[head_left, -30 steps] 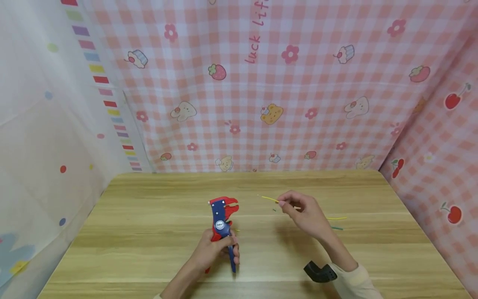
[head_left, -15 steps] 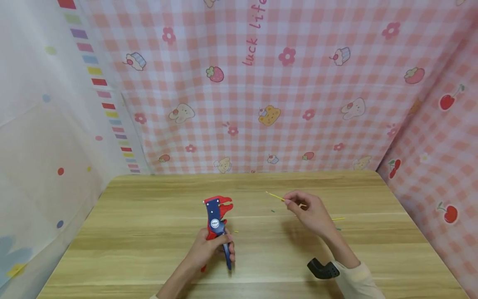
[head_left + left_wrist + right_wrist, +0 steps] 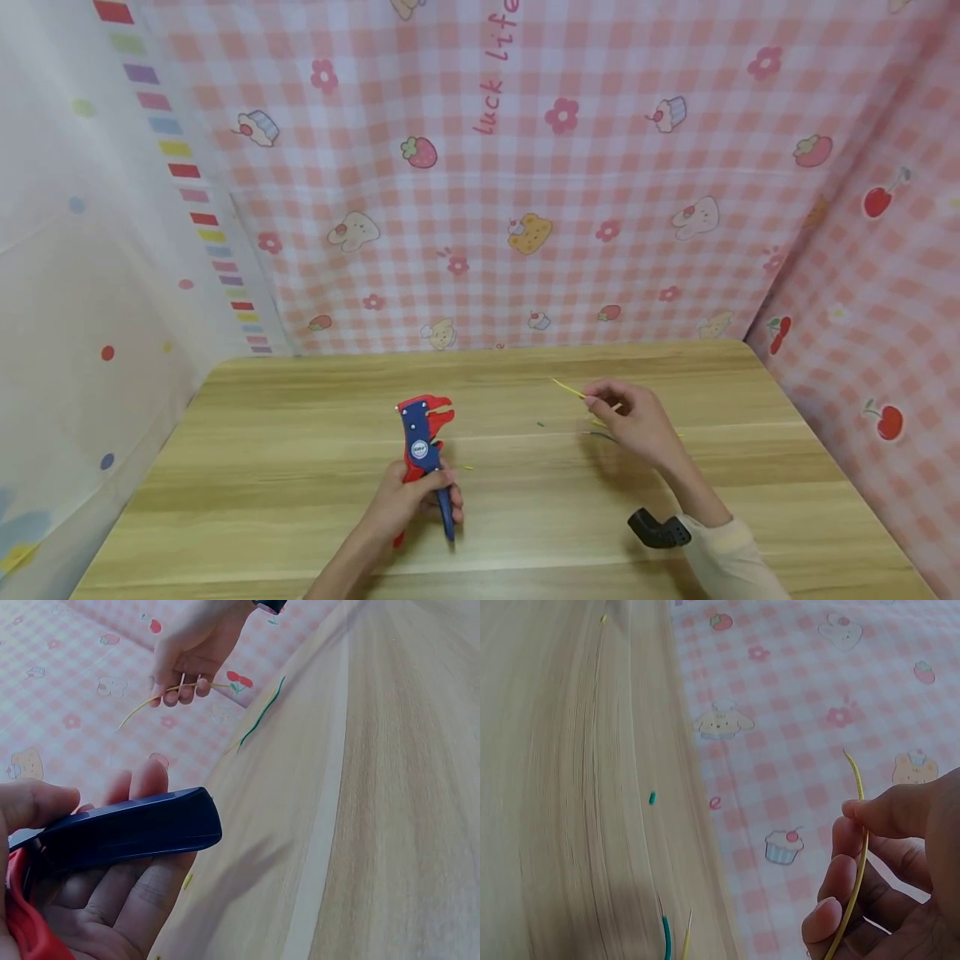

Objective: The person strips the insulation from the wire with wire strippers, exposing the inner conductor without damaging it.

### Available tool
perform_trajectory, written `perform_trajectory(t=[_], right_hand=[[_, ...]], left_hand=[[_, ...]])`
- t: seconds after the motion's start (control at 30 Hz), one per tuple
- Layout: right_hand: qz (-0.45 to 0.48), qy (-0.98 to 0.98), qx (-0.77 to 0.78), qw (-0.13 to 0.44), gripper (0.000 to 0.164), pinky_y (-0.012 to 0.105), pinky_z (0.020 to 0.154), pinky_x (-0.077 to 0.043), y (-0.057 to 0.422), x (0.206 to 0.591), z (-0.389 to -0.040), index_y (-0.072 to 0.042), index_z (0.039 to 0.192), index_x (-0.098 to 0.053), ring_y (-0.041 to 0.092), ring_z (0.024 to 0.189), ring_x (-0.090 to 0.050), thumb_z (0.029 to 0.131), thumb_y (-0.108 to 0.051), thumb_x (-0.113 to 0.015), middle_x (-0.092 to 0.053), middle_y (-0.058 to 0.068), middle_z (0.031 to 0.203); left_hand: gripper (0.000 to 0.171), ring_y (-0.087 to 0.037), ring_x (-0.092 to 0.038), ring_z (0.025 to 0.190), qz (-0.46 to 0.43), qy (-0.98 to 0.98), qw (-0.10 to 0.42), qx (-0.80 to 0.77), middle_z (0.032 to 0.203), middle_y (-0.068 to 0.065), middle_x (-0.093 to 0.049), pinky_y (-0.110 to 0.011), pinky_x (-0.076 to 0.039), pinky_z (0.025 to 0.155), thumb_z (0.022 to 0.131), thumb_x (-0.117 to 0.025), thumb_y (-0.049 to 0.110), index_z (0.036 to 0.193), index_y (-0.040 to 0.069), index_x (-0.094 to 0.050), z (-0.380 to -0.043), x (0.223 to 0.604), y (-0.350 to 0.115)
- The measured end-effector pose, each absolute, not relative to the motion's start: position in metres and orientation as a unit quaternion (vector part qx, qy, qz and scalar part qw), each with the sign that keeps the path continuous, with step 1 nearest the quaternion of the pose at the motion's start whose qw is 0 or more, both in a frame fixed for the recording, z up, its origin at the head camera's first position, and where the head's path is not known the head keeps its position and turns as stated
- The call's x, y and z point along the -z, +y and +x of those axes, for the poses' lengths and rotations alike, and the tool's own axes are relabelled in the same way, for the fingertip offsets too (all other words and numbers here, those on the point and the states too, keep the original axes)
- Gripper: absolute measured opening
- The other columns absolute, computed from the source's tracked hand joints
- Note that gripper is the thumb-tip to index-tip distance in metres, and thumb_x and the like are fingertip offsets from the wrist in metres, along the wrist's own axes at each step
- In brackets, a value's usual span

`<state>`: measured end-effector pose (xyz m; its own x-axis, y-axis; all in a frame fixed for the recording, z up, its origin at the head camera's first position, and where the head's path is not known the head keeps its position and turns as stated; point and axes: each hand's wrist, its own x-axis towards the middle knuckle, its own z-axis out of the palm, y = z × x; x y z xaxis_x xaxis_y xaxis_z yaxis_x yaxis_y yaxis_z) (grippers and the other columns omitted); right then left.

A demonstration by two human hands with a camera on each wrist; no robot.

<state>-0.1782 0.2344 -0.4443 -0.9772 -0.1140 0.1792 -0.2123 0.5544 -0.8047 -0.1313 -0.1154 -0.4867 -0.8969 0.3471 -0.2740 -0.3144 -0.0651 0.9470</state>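
My left hand (image 3: 412,500) grips a red-and-blue wire stripper (image 3: 417,429), held upright with its red nose pointing right. The left wrist view shows the blue handle (image 3: 142,825) lying across the fingers. Farther right, my right hand (image 3: 637,425) pinches a yellow wire (image 3: 860,784) between thumb and forefinger. The wire's tip is thin and bare-looking, and its tail runs down across the other fingers. Stripper and held wire are well apart. Beneath the right hand, a green wire (image 3: 261,720) and a second yellow wire (image 3: 687,934) lie on the table, partly hidden in the head view.
A short green bit (image 3: 652,798) and a short yellow bit (image 3: 468,468) lie on the wooden table (image 3: 540,533). Checked cloth (image 3: 480,192) hangs behind the table and along its right side. A black device (image 3: 660,531) sits at the right wrist.
My right hand has drawn the yellow wire away rightward from the stripper, its tip now pointing more upward. The left hand and stripper have shifted slightly left in view, as has the whole scene.
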Motion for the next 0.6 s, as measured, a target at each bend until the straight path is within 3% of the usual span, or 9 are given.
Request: perform_trajectory(t=[0.2,0.43,0.6], right_hand=[[0.091,-0.891,-0.441,0.064,0.014,0.023,0.071,-0.053,0.245,0.447,-0.183,-0.012,0.108,-0.073,0.027,0.085,-0.067,0.102,-0.019,-0.063,-0.074,0.015,0.101],[0.093,-0.898,-0.423,0.08,0.015,0.023,0.074,-0.054,0.255,0.449,-0.188,-0.008,0.108,-0.074,0.012,0.082,-0.065,0.101,-0.018,-0.065,-0.075,0.013,0.099],[0.091,-0.9,-0.419,0.082,0.016,0.023,0.076,-0.055,0.261,0.453,-0.191,-0.005,0.108,-0.073,0.012,0.082,-0.065,0.101,-0.016,-0.066,-0.075,0.014,0.099]], left_hand=[[0.036,-0.029,-0.078,0.082,0.011,0.648,0.223,-0.728,0.092,-0.015,-0.076,-0.042,-0.064,0.083,0.102,-0.06,0.014,0.127,-0.009,-0.048,-0.131,0.49,-0.12],[0.034,-0.025,-0.078,0.08,0.01,0.657,0.209,-0.724,0.089,-0.01,-0.077,-0.039,-0.065,0.079,0.102,-0.061,0.016,0.125,-0.007,-0.049,-0.128,0.492,-0.128],[0.035,-0.026,-0.078,0.08,-0.002,0.663,0.207,-0.72,0.091,-0.011,-0.078,-0.039,-0.065,0.079,0.102,-0.061,0.017,0.125,-0.007,-0.05,-0.127,0.492,-0.135]])
